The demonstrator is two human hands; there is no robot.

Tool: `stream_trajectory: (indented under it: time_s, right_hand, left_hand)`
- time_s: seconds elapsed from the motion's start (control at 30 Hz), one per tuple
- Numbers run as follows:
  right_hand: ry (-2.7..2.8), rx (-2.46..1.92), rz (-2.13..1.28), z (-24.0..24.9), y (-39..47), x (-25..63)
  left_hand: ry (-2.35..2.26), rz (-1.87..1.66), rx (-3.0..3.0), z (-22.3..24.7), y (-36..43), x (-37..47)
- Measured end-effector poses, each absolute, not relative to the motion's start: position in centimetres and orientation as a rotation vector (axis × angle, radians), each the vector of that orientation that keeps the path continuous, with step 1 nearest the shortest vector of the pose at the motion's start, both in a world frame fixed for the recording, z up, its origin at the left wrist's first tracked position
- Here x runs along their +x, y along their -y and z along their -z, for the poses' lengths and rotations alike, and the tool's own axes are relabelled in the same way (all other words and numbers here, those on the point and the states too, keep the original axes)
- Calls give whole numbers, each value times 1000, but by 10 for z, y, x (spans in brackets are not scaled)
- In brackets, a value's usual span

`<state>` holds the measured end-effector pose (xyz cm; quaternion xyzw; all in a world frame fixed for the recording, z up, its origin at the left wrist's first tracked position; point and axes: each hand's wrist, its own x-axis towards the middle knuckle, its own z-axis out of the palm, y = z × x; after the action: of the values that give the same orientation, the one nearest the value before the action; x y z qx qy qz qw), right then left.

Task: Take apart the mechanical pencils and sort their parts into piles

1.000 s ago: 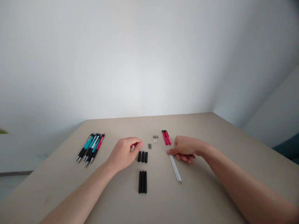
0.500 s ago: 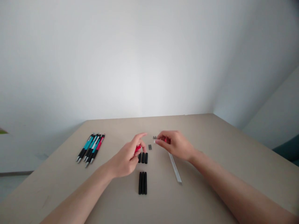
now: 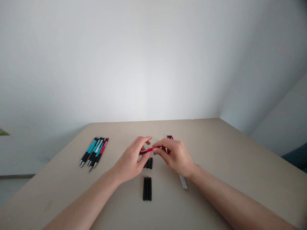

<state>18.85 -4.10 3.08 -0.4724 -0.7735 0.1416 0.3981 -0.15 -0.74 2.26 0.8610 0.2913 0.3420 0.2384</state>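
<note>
Between both hands lies a red pen barrel [image 3: 149, 149] with a dark stretch along its left part, held nearly level above the table. My left hand [image 3: 130, 161] grips the left end between thumb and fingers, its index finger raised off. At the right end, the thumb and fingertips of my right hand [image 3: 176, 156] are pinched closed; any small part inside that pinch is hidden. Just below the barrel are short black grips [image 3: 151, 163], partly covered by my left hand. White pen refills [image 3: 183, 183] lie partly under my right wrist.
Nearer me, several long black tubes [image 3: 147, 189] lie side by side. Assembled pens [image 3: 94, 153] in blue, white and red lie together at the left. Red parts with black ends [image 3: 170, 137] show behind my right hand. A pale wall [image 3: 153, 64] borders the table's far edge.
My right hand has moved left and slightly down, bringing the small white piece it pinched to the red barrel. The barrel now points right, and red parts behind my right hand are uncovered.
</note>
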Motion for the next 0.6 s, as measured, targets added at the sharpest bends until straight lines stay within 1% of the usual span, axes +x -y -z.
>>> stream_trajectory:
  time_s: [0.07, 0.17, 0.33, 0.6]
  right_hand:
    - [1875, -1306, -407, -30, 39, 191]
    - [1810, -1397, -506, -29, 36, 191]
    - [1891, -1390, -546, -26, 35, 190]
    - [1974, -1345, -551, -23, 35, 189]
  left_hand:
    - [-879, -993, 2394, -24, 3, -2]
    - [-878, -1098, 2400, -25, -1, -3]
    - [-920, -1271, 2354, -22, 0, -3]
    - [-881, -1242, 2353, -23, 2, -2]
